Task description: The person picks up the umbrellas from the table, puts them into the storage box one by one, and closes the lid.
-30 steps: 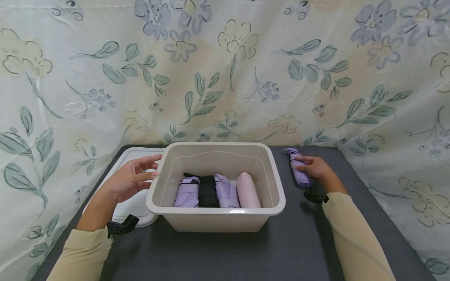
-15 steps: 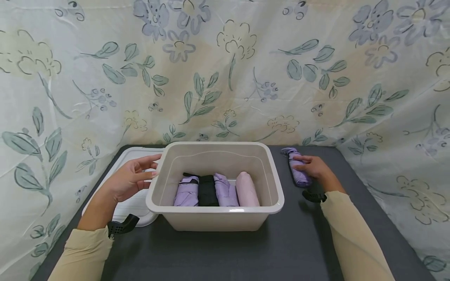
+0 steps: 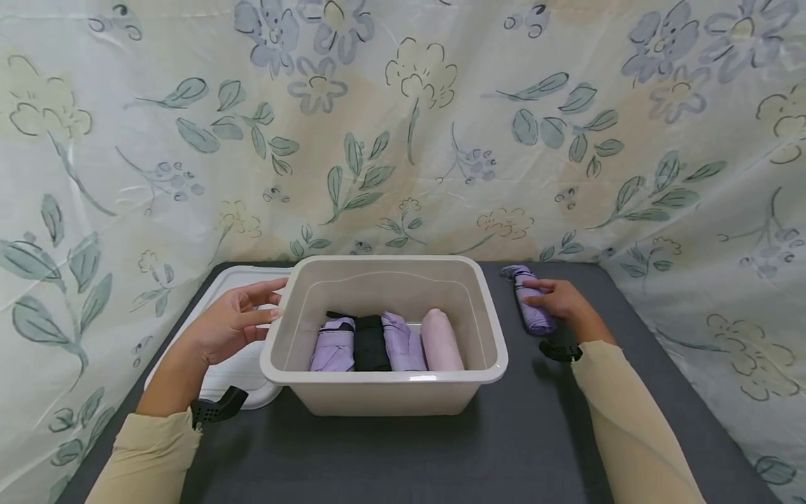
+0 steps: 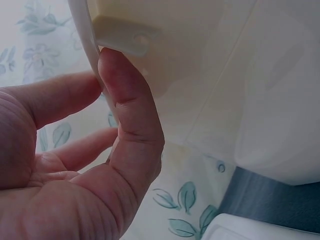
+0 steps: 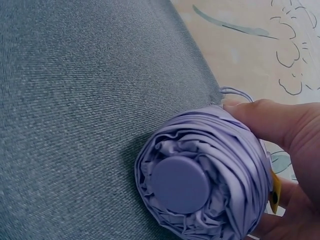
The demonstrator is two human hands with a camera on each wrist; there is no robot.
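A beige plastic storage box (image 3: 384,399) stands mid-table in the head view. My left hand (image 3: 236,322) grips its left rim; the left wrist view shows fingers and thumb on either side of the rim (image 4: 86,37). To the right of the box a folded purple umbrella (image 3: 534,308) lies on the table. My right hand (image 3: 563,302) holds it from the right, thumb and fingers on opposite sides in the right wrist view. The round purple end (image 5: 180,185) of the umbrella faces that camera. Inside the box lie two purple folded umbrellas, a black one (image 3: 371,344) and a pink roll (image 3: 442,341).
A white lid (image 3: 236,378) lies on the dark table (image 3: 390,462) at the left, partly beneath the box's overhang and behind my left hand. Floral cloth (image 3: 403,126) hangs along the back and both sides of the table.
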